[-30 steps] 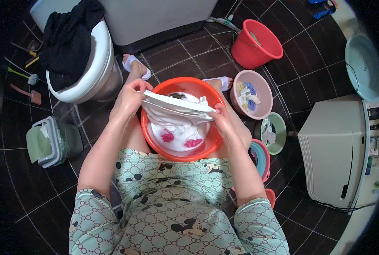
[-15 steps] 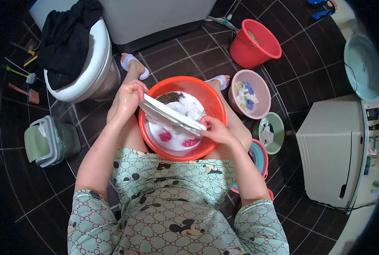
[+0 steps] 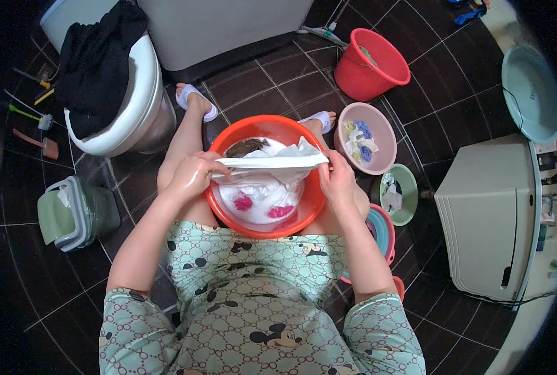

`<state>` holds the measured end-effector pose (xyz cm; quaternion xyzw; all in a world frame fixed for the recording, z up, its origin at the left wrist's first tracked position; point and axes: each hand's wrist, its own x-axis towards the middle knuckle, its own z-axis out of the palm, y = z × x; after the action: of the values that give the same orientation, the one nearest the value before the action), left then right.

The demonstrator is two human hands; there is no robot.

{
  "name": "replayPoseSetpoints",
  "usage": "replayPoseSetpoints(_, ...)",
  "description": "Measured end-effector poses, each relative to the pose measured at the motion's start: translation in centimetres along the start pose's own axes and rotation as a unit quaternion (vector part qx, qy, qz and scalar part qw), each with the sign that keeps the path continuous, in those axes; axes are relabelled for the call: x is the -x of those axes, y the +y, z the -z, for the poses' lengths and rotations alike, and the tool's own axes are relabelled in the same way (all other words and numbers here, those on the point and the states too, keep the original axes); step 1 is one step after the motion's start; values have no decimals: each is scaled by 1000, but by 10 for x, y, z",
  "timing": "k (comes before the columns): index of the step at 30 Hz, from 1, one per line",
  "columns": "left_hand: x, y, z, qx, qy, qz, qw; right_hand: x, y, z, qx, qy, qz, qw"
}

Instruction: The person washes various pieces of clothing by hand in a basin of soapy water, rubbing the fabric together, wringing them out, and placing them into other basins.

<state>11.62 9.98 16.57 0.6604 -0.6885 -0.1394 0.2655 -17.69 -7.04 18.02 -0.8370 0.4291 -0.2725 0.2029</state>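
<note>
A wet white garment [image 3: 269, 162] is stretched nearly level between my hands, its thick band-like edge uppermost. My left hand [image 3: 194, 176] grips one end of that band, and my right hand [image 3: 339, 178] pinches the other. Below it, the orange-red basin [image 3: 278, 128] rests between my legs, holding white suds [image 3: 244, 217]. The garment's lower part hangs down into the suds. Bright pink pieces [image 3: 243, 201] of cloth show through the foam near me, and a dark brown cloth [image 3: 248, 147] lies at the far side.
At right stand a red bucket [image 3: 369, 69], a pink basin [image 3: 383, 131] with small clothes, a green basin [image 3: 409, 209] and a pale cabinet [image 3: 484, 212]. Black clothing [image 3: 97, 69] drapes over the toilet [image 3: 144, 100] at left, near a lidded green bin [image 3: 97, 206].
The garment's band has gone from slanting to nearly level. My left hand moved down, while my right hand rose and shifted right, spreading the band wider.
</note>
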Motion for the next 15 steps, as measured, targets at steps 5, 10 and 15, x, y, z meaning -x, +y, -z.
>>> replayPoseSetpoints(5,-31,54,34,63,39,85,994,-12,-6,8,-251,-8,-95,963)
replayPoseSetpoints(10,-61,83,66,132,164,34,977,-49,-56,49,-463,0,-141,875)
replayPoseSetpoints(15,-73,114,92,291,209,45,933,-62,-98,94,-408,65,-39,910)
